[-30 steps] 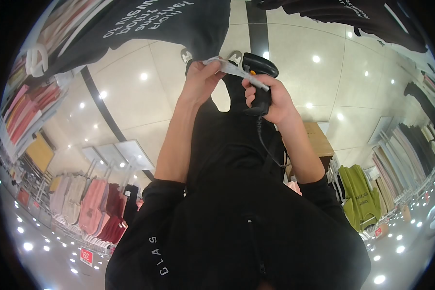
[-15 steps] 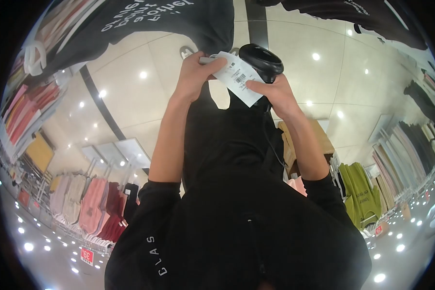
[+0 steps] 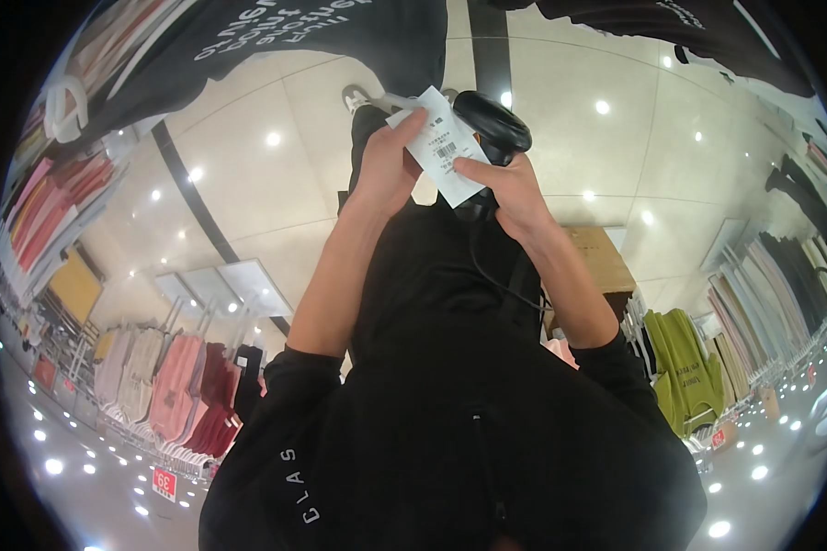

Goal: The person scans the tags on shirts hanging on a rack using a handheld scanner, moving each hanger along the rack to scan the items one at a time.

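My left hand [image 3: 388,165] is closed on the left edge of a white tag [image 3: 438,131], its thumb lying over the front. Printed lines and a small barcode show on the tag. My right hand [image 3: 521,197] is wrapped round the handle of a black handheld barcode scanner [image 3: 494,119], and its thumb presses on the tag's right side. The scanner's head sticks out above and right of the tag, with its cable running down towards my body. A pale strip by the tag's upper left corner is too small to make out.
A dark garment with white lettering [image 3: 294,37] hangs ahead on the left, and another dark garment [image 3: 652,32] at upper right. Racks carry pink garments [image 3: 175,386] on the left and a green garment [image 3: 685,367] on the right. A wooden box [image 3: 602,262] stands right.
Both hands have moved slightly down towards my body, bringing the tag and scanner along. The tag has turned a little more upright.
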### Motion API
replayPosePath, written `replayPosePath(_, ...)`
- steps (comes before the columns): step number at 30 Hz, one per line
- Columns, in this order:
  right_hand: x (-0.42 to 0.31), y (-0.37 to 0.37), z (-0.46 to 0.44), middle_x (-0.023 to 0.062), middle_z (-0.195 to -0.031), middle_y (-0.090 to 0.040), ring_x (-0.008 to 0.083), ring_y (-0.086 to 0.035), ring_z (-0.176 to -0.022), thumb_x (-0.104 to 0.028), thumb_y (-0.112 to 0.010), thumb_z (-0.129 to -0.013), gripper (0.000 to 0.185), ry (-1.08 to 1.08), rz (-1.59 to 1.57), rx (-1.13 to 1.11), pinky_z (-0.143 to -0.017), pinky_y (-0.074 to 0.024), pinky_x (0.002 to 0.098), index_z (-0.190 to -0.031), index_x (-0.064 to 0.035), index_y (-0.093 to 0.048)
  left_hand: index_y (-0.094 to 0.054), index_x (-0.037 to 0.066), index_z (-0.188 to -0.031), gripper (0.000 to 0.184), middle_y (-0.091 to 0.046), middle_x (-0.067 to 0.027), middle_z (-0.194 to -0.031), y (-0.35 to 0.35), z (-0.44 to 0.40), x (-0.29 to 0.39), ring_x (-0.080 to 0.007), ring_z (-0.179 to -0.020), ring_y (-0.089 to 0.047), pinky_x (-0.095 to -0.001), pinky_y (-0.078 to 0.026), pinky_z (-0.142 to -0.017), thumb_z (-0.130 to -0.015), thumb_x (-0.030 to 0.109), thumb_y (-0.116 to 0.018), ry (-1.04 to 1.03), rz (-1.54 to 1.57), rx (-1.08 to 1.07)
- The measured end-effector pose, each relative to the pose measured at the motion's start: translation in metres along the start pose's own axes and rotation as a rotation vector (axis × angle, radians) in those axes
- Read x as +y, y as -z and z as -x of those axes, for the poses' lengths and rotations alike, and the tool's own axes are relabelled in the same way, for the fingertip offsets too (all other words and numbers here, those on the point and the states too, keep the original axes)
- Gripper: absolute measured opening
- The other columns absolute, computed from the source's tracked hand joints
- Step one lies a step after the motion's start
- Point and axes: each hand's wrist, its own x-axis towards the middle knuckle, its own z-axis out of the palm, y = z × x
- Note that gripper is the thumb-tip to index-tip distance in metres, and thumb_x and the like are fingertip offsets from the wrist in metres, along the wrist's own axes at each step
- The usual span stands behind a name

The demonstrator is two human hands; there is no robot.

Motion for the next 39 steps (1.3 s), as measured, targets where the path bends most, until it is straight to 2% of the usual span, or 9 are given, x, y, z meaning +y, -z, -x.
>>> replayPosePath(5,0.002,0.021,-0.004,0.0057,-0.098,-0.069,0.0117,-0.065,-0.080,-0.009,-0.075,-0.088,0.031,0.051,0.218,0.030,-0.068,-0.0516,0.0280,-0.117,-0.0001,-0.064,-0.064,-0.005,-0.115,0.033,-0.071,-0.0121,-0.109,0.008,-0.008,0.002,-0.0212,-0.100,-0.070,-0.0364,-0.055,-0.089,-0.101,0.025,-0.063,-0.127,-0.233,0.092)
replayPosePath(8,-0.014,0.035,0.001,0.0067,-0.080,-0.068,0.0096,-0.058,-0.061,-0.021,-0.069,-0.095,0.022,0.189,0.335,0.282,-0.057,-0.0457,0.0258,-0.100,-0.0004,-0.068,-0.069,-0.007,-0.107,0.035,-0.072,-0.0093,-0.099,0.016,-0.017,0.009,-0.0160,-0.090,-0.069,-0.0320,-0.054,-0.082,-0.101,0.028,-0.064,-0.267,-0.452,0.181)
replayPosePath(10,-0.033,0.039,0.013,0.0069,-0.080,-0.068,0.0091,-0.058,-0.061,-0.021,-0.069,-0.095,0.023,0.148,0.383,0.247,-0.057,-0.0454,0.0252,-0.102,0.0008,-0.068,-0.073,-0.007,-0.104,0.037,-0.072,-0.0058,-0.091,0.022,-0.023,0.008,-0.0098,-0.082,-0.064,-0.0274,-0.050,-0.074,-0.100,0.029,-0.065,-0.408,-0.565,0.231)
replayPosePath(14,-0.046,0.025,0.029,0.0064,-0.079,-0.068,0.0083,-0.058,-0.060,-0.022,-0.069,-0.093,0.024,-0.013,0.527,0.067,-0.057,-0.0457,0.0252,-0.101,0.0013,-0.067,-0.072,-0.008,-0.106,0.036,-0.072,-0.0066,-0.093,0.026,-0.026,0.014,-0.0110,-0.083,-0.065,-0.0282,-0.050,-0.075,-0.100,0.027,-0.065,-0.338,-0.618,0.244)
replayPosePath(15,-0.043,0.022,0.029,0.0046,-0.074,-0.067,0.0095,-0.059,-0.057,-0.026,-0.071,-0.088,0.028,-0.069,0.578,0.035,-0.054,-0.0469,0.0262,-0.090,0.0012,-0.068,-0.072,-0.008,-0.107,0.036,-0.072,-0.0070,-0.094,0.024,-0.026,0.013,-0.0116,-0.084,-0.065,-0.0288,-0.051,-0.075,-0.100,0.027,-0.065,-0.324,-0.553,0.226)
replayPosePath(20,-0.035,-0.004,0.027,0.0066,-0.074,-0.067,0.0121,-0.062,-0.058,-0.025,-0.067,-0.084,0.031,-0.165,0.698,-0.020,-0.059,-0.0510,0.0296,-0.093,0.0037,-0.064,-0.070,-0.008,-0.108,0.035,-0.071,-0.0075,-0.095,0.022,-0.026,0.013,-0.0130,-0.085,-0.066,-0.0304,-0.052,-0.076,-0.100,0.025,-0.064,-0.295,-0.495,0.199)
replayPosePath(26,-0.027,-0.014,0.016,0.0063,-0.082,-0.069,0.0103,-0.061,-0.060,-0.026,-0.066,-0.088,0.031,-0.169,0.762,-0.055,-0.058,-0.0519,0.0269,-0.099,0.0025,-0.063,-0.070,-0.008,-0.108,0.035,-0.072,-0.0081,-0.096,0.025,-0.027,0.011,-0.0140,-0.085,-0.067,-0.0303,-0.053,-0.076,-0.101,0.025,-0.063,-0.297,-0.515,0.174)
replayPosePath(28,-0.027,-0.013,0.016,0.0066,-0.082,-0.070,0.0105,-0.061,-0.060,-0.027,-0.066,-0.088,0.031,-0.175,0.762,-0.063,-0.057,-0.0520,0.0271,-0.100,0.0024,-0.063,-0.068,-0.007,-0.110,0.040,-0.073,-0.0109,-0.103,0.025,-0.026,0.011,-0.0180,-0.091,-0.070,-0.0338,-0.055,-0.083,-0.102,0.032,-0.063,-0.276,-0.520,0.160)
replayPosePath(39,-0.024,-0.016,0.015,0.0067,-0.083,-0.070,0.0114,-0.062,-0.061,-0.028,-0.066,-0.087,0.033,-0.148,0.785,-0.061,-0.059,-0.0530,0.0278,-0.101,0.0020,-0.064,-0.069,-0.007,-0.112,0.036,-0.072,-0.0095,-0.100,0.021,-0.022,0.015,-0.0164,-0.090,-0.070,-0.0333,-0.056,-0.081,-0.102,0.026,-0.061,-0.284,-0.465,0.144)
